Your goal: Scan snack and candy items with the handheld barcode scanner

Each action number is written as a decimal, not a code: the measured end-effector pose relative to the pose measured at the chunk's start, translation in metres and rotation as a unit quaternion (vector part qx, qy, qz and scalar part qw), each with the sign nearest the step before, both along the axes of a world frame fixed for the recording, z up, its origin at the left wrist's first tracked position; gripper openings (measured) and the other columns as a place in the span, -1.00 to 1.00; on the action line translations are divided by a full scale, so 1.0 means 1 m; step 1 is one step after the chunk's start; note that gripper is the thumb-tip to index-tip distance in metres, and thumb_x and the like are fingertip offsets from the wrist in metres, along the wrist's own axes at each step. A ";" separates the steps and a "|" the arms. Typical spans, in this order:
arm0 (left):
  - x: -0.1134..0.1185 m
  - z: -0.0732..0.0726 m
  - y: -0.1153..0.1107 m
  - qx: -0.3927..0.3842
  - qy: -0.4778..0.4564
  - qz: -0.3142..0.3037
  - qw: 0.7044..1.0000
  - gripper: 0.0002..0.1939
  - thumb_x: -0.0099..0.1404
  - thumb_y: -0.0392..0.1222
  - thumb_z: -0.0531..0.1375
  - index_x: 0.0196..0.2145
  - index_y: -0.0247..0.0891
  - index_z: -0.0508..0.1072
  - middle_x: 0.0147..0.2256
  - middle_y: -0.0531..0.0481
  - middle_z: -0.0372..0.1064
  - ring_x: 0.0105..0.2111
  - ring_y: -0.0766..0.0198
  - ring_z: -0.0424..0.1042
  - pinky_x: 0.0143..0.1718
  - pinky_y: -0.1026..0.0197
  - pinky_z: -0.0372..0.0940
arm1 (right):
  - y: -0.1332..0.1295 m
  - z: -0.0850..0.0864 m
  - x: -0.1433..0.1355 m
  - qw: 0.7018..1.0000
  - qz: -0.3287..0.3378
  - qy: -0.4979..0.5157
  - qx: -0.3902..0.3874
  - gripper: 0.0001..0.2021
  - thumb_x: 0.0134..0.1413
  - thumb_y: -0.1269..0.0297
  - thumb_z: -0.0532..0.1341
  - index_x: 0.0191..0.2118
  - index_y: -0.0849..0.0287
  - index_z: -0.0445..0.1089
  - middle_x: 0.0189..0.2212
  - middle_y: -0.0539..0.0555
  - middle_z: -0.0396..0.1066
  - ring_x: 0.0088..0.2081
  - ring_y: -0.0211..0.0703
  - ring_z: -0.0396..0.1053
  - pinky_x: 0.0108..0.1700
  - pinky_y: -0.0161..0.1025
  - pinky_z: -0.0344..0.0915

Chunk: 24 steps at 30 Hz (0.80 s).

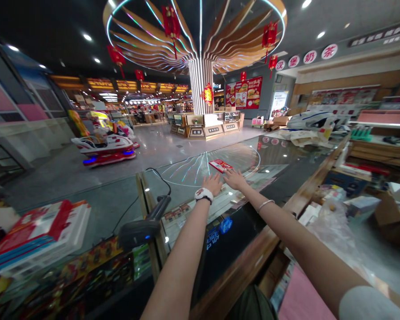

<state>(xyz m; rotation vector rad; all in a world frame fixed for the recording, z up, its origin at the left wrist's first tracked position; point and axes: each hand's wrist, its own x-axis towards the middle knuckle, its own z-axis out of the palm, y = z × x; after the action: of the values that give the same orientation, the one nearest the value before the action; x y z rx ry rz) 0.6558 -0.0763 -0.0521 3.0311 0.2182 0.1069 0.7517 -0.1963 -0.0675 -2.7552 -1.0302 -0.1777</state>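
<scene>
A: Head view. Forearms [182, 262] nearest, both stretched over a glass counter [286, 178]. White sleeve [370, 303] on the right one.

B: Hands?

A: Left hand [214, 183]: palm down, fingers extended, slightly spread. White watch [203, 194] at the wrist. Right hand [234, 178]: likewise flat, fingers parted, bangle [266, 204] further back.

B: And the red packet [220, 166]?

A: Lying flat on the glass, just beyond the fingertips. Right hand is closest, at its near edge; touching or not, cannot tell. Left hand just short of it.

B: Left of the arms?

A: Scanner [142, 232], black, cable curling over the counter. Further left, a stack of boxes [36, 240], red on top.

B: Right?

A: Clear plastic [336, 226], crumpled, near an open carton [393, 218].

B: Beyond the counter?

A: Kiddie ride [105, 149], left. Lit column [202, 84], centre, red lanterns [170, 22] hung around it.
</scene>
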 end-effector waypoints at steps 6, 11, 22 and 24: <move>-0.003 0.000 -0.004 0.002 -0.031 0.015 0.999 -0.42 0.47 -0.13 -0.13 0.40 -0.22 0.06 0.42 -0.08 -0.09 0.41 -0.05 -0.08 0.39 -0.27 -0.16 | 0.001 0.000 -0.003 1.000 -0.005 -0.006 0.014 -0.41 0.37 0.15 -0.09 0.44 0.13 -0.06 0.45 0.10 -0.09 0.43 0.15 -0.11 0.39 0.21 -0.14; -0.017 0.006 -0.015 0.023 -0.100 0.070 0.992 -0.42 0.45 -0.14 -0.12 0.38 -0.27 0.12 0.41 -0.12 -0.07 0.42 -0.04 -0.11 0.41 -0.25 -0.24 | -0.001 0.001 -0.010 0.995 -0.013 -0.077 0.065 -0.39 0.33 0.17 -0.07 0.43 0.22 -0.03 0.44 0.12 -0.08 0.44 0.12 -0.12 0.41 0.16 -0.16; -0.092 0.042 -0.037 0.048 -0.158 0.101 0.981 -0.41 0.40 -0.22 -0.04 0.36 -0.32 0.15 0.41 -0.14 -0.05 0.39 -0.06 -0.03 0.38 -0.18 -0.03 | 0.008 0.027 -0.066 0.980 0.073 -0.159 0.089 -0.37 0.24 0.22 0.05 0.38 0.32 0.09 0.38 0.26 0.08 0.39 0.16 0.01 0.40 0.20 -0.19; -0.113 0.052 -0.040 0.062 -0.178 0.097 0.977 -0.40 0.40 -0.23 -0.04 0.36 -0.33 0.13 0.41 -0.13 -0.06 0.39 -0.05 -0.03 0.38 -0.19 -0.02 | 0.015 0.035 -0.086 0.978 0.104 -0.156 0.092 -0.40 0.24 0.26 0.03 0.37 0.29 0.11 0.39 0.24 0.06 0.40 0.15 -0.01 0.40 0.17 -0.20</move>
<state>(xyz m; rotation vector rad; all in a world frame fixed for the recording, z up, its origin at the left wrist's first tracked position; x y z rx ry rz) 0.5423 -0.1160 -0.0001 3.0311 0.4878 0.6960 0.6661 -0.1814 -0.0320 -2.4821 -1.2944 -0.6544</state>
